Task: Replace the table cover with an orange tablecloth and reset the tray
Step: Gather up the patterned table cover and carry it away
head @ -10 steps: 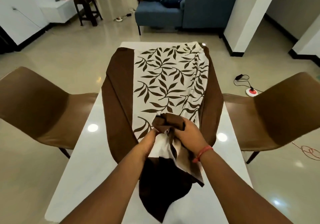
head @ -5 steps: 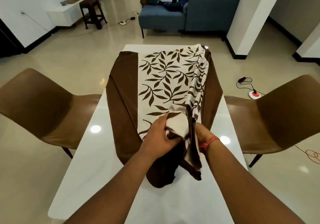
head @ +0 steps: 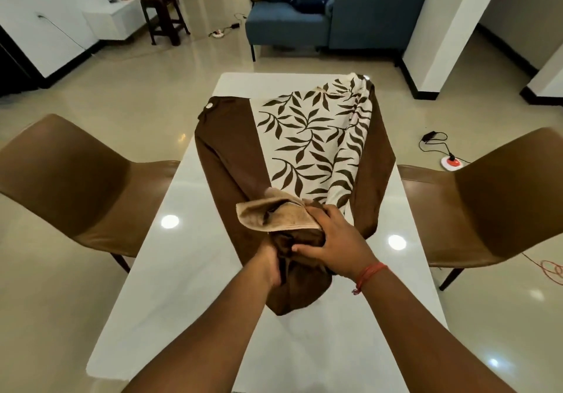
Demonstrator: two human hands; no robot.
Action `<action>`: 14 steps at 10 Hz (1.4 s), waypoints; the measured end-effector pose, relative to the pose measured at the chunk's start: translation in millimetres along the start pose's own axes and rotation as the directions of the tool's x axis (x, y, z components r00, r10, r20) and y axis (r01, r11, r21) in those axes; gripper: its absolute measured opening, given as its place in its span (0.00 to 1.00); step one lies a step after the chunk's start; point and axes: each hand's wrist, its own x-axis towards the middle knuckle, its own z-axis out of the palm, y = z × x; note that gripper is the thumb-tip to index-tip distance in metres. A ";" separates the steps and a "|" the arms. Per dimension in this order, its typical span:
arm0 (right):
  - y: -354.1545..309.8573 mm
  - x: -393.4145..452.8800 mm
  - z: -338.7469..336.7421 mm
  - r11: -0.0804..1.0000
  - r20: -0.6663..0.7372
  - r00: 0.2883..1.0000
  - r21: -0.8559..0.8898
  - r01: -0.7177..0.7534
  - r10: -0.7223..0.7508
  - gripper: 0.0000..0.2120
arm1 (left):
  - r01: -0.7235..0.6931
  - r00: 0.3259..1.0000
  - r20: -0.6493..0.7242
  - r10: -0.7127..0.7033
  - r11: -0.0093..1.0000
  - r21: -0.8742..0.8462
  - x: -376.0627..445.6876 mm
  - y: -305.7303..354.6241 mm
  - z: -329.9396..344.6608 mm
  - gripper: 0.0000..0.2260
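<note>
A brown table cover (head: 231, 161) with a cream leaf-printed middle panel lies bunched along the white glossy table (head: 170, 286). Its near end is gathered into a crumpled wad with a beige underside flap turned up. My right hand (head: 335, 240) grips the top of that wad, fingers curled over the brown cloth. My left hand (head: 272, 266) grips the wad from the left and below, partly hidden by the cloth. The far end of the cover reaches the table's far right corner. No orange tablecloth or tray is in view.
Two brown chairs flank the table, one on the left (head: 70, 179) and one on the right (head: 493, 200). A blue sofa (head: 335, 18) with a person's legs on it stands beyond. Cables and a power strip (head: 451, 162) lie on the floor at right.
The cover has been pulled toward me, baring more of the table's far left end. The gathered wad has grown, and my right hand has moved on top of it.
</note>
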 end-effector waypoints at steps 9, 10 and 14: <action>5.3 25.1 -50.9 0.997 -0.133 0.991 0.066 0.035 -0.025 0.40 | -0.154 0.980 0.098 0.171 0.975 -0.158 14.5 8.4 24.6 0.17; 6.9 16.4 -33.8 0.993 0.040 0.999 0.115 -0.027 0.023 0.49 | -0.214 0.951 0.163 0.262 0.941 -0.260 21.2 1.3 38.6 0.17; 31.3 35.8 37.7 0.954 0.133 0.970 -0.248 -0.168 0.205 0.20 | 0.271 0.958 -0.263 -0.112 0.651 0.709 46.1 -20.1 -8.8 0.29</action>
